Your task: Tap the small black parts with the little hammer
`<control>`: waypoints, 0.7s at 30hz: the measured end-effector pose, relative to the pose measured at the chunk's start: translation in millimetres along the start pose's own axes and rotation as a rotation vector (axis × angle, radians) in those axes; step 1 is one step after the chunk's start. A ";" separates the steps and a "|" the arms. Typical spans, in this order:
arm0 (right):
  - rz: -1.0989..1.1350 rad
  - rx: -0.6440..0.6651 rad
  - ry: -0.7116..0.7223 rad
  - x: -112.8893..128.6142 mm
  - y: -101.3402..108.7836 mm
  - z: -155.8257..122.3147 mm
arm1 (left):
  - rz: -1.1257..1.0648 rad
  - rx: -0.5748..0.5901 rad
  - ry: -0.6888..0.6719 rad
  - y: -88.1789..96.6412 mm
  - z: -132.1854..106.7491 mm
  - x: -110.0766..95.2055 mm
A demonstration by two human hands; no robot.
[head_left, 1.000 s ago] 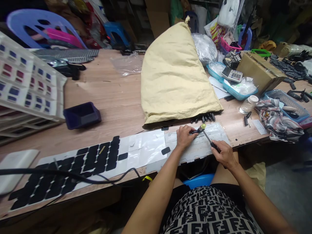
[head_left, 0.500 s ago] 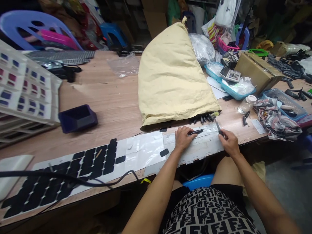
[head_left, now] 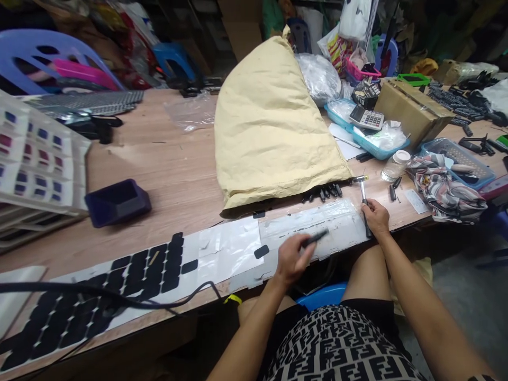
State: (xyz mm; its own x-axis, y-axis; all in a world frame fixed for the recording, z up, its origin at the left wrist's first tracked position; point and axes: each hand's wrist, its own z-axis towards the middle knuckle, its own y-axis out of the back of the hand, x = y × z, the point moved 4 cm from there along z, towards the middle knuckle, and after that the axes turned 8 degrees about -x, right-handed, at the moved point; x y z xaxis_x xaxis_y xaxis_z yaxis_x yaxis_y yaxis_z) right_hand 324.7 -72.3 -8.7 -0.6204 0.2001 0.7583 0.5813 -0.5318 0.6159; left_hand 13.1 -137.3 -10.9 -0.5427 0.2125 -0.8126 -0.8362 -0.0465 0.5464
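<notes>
My left hand (head_left: 292, 258) is closed around a slim black part (head_left: 316, 238), blurred by motion, which sticks out past the fingers to the right. It hovers over the near edge of a white board (head_left: 337, 225) covered in clear plastic. In my right hand (head_left: 376, 216) is a small hammer (head_left: 362, 191); its yellow-tipped head points away from me and the dark handle end shows below the fingers. Several short black pieces (head_left: 323, 192) lie between the board and a large cream sack (head_left: 273, 121).
Black pads (head_left: 146, 264) lie in rows on a white sheet at left, with a black cable crossing them. A dark purple tray (head_left: 118, 203) sits near a white crate (head_left: 39, 153). To the right are a clear jar (head_left: 396, 165), a cloth (head_left: 448, 190) and a cardboard box (head_left: 413, 108).
My left hand has lifted the black part off the board and drawn it toward me. My right hand has moved slightly right, and the hammer head has swung up and right, away from the board.
</notes>
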 end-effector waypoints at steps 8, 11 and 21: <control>-0.044 -0.014 0.005 1.7 -0.3 0.7 | 0.129 0.334 0.198 -36.9 -126.5 29.8; -0.040 -0.016 0.012 1.7 0.0 0.4 | 0.293 0.307 0.341 -42.6 -120.7 42.0; -0.048 -0.016 0.002 2.6 0.5 -0.9 | -0.047 0.337 0.243 -11.7 -21.1 -22.4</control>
State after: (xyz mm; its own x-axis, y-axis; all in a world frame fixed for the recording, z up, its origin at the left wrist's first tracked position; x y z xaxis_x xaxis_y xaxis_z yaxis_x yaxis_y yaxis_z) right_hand 322.9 -72.9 -6.6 -0.6485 0.2239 0.7275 0.5421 -0.5351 0.6479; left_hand 33.4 -162.2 -3.4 -0.5409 -0.0319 -0.8405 -0.8102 0.2882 0.5104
